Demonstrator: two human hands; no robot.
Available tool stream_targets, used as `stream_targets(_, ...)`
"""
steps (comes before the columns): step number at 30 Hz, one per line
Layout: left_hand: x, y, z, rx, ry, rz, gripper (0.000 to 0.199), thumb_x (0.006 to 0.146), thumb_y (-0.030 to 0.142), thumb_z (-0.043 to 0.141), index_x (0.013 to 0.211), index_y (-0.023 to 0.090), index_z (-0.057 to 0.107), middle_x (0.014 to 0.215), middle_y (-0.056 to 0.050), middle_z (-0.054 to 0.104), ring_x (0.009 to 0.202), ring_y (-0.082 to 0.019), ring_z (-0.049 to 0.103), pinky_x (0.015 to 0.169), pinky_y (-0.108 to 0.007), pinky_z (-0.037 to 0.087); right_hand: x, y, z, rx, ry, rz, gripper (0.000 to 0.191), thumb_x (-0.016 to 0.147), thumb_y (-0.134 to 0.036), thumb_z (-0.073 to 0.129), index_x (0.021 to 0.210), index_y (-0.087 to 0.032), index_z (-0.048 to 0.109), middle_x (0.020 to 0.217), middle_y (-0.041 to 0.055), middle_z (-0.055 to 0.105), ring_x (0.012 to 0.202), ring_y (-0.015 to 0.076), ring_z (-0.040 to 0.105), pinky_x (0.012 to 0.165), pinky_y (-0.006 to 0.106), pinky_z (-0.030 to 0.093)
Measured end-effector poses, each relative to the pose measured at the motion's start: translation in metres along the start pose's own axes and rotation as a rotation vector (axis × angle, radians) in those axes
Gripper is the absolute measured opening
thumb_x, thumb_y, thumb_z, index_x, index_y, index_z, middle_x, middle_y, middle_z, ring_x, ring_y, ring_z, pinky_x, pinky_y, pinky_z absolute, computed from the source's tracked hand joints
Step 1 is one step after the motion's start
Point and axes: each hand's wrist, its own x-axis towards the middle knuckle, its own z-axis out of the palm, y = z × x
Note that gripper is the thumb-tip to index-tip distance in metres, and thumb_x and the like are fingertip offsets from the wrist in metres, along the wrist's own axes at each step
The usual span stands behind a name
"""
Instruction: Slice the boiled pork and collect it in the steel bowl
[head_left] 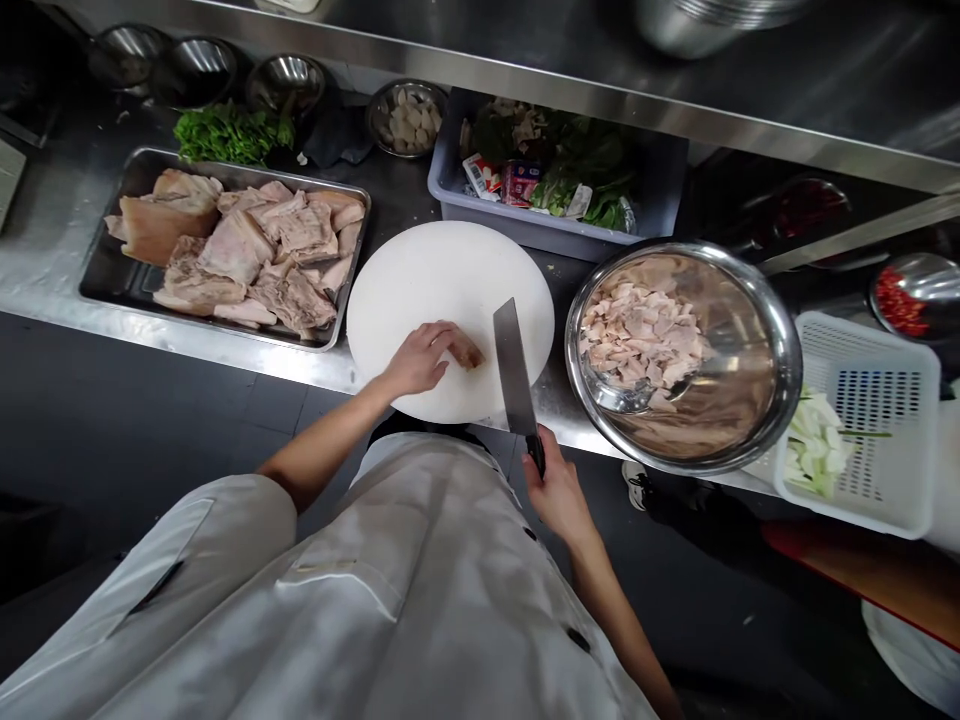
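On the round white cutting board (450,270), my left hand (420,358) is closed over a small brownish piece of meat (468,350), pressing it to the surface. My right hand (556,490) grips the black handle of a cleaver (513,370). Its wide blade lies over the board's right part, a little apart from the meat. A metal tray (105,270) to the left holds large pieces of pale cooked meat (240,250). To the right, a big steel bowl (757,340) contains a heap of sliced meat (645,335).
Behind the board stands a grey-blue bin (495,212) with leaves and packaging. Green herbs (232,132) and a bowl of pale chunks (409,120) sit at the back. A white basket (892,470) with cut vegetables is at right, near another person's sleeve. A metal shelf (525,75) overhangs the counter.
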Motion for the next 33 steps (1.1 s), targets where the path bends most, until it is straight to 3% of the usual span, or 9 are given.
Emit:
stream_targets(2,0.018,-0.010,-0.010,0.052,-0.162,0.188,0.059,0.079,0.020,0.071,0.137,0.027,0.061,0.150,-0.011,0.058,0.146,-0.036,0.044,0.116,-0.052,0.036,-0.004,0.004,-0.002,-0.062,-0.010,0.013,0.053,0.099,-0.035,0.044,0.150,-0.021,0.046,0.120,0.0137,0.074,0.087,0.0289,0.072,0.083,0.040,0.053)
stream_targets(4,0.037,-0.016,-0.013,0.073,-0.270,0.282,0.055,0.078,0.022,0.073,0.132,0.031,0.065,0.143,-0.008,0.063,0.142,-0.035,0.048,0.117,-0.051,0.032,-0.005,0.003,-0.006,-0.093,-0.050,0.011,0.052,0.100,-0.036,0.043,0.149,-0.021,0.047,0.116,0.0129,0.076,0.083,0.0291,0.071,0.080,0.039,0.052)
stream_targets(6,0.048,-0.019,-0.009,0.112,-0.293,0.296,0.044,0.080,0.026,0.073,0.124,0.030,0.068,0.132,-0.009,0.068,0.132,-0.034,0.055,0.114,-0.049,0.033,-0.003,-0.002,-0.011,-0.103,-0.078,-0.002,0.051,0.102,-0.036,0.041,0.150,-0.019,0.047,0.112,0.0130,0.077,0.081,0.0294,0.072,0.077,0.037,0.051)
stream_targets(11,0.025,-0.024,0.006,0.179,-0.184,0.146,0.041,0.086,0.038,0.070,0.125,0.023,0.066,0.121,-0.014,0.065,0.115,-0.035,0.058,0.100,-0.049,0.044,-0.003,-0.009,-0.015,-0.147,-0.128,-0.043,0.050,0.105,-0.034,0.036,0.152,-0.017,0.044,0.108,0.0134,0.078,0.080,0.0290,0.073,0.072,0.033,0.048)
stream_targets(16,-0.005,-0.026,0.019,0.118,0.008,0.046,0.045,0.090,0.039,0.065,0.131,0.021,0.062,0.128,-0.015,0.061,0.120,-0.036,0.054,0.103,-0.052,0.044,-0.003,-0.009,-0.017,-0.244,-0.214,-0.062,0.047,0.106,-0.029,0.035,0.151,-0.015,0.045,0.105,0.0146,0.078,0.084,0.0296,0.073,0.071,0.033,0.045)
stream_targets(21,0.002,-0.016,0.027,0.081,0.025,0.091,0.032,0.101,0.030,0.044,0.122,0.023,0.068,0.119,-0.014,0.064,0.112,-0.031,0.057,0.099,-0.050,0.046,-0.020,-0.013,-0.032,-0.280,-0.227,-0.111,0.048,0.106,-0.029,0.036,0.152,-0.018,0.045,0.104,0.0145,0.077,0.084,0.0295,0.073,0.070,0.032,0.044)
stream_targets(24,0.007,-0.013,0.028,0.103,0.017,0.100,0.031,0.101,0.028,0.045,0.119,0.021,0.069,0.118,-0.014,0.065,0.110,-0.031,0.058,0.097,-0.049,0.047,-0.025,-0.017,-0.041,-0.343,-0.264,-0.128,0.047,0.106,-0.029,0.038,0.150,-0.017,0.047,0.099,0.0150,0.076,0.081,0.0302,0.072,0.067,0.033,0.043)
stream_targets(30,0.005,-0.017,0.030,0.125,0.029,0.146,0.030,0.101,0.025,0.046,0.122,0.020,0.068,0.118,-0.013,0.067,0.111,-0.030,0.058,0.097,-0.046,0.048,0.033,-0.051,-0.033,-0.434,-0.285,-0.209,0.041,0.108,-0.024,0.035,0.147,-0.015,0.045,0.099,0.0139,0.077,0.088,0.0292,0.072,0.071,0.032,0.043)
stream_targets(33,0.005,-0.019,0.033,0.143,0.056,0.170,0.029,0.102,0.026,0.047,0.121,0.020,0.068,0.116,-0.012,0.068,0.108,-0.029,0.059,0.094,-0.045,0.048,0.038,-0.053,-0.034,-0.437,-0.285,-0.227,0.039,0.109,-0.023,0.036,0.146,-0.014,0.043,0.101,0.0130,0.077,0.091,0.0279,0.072,0.072,0.031,0.042)
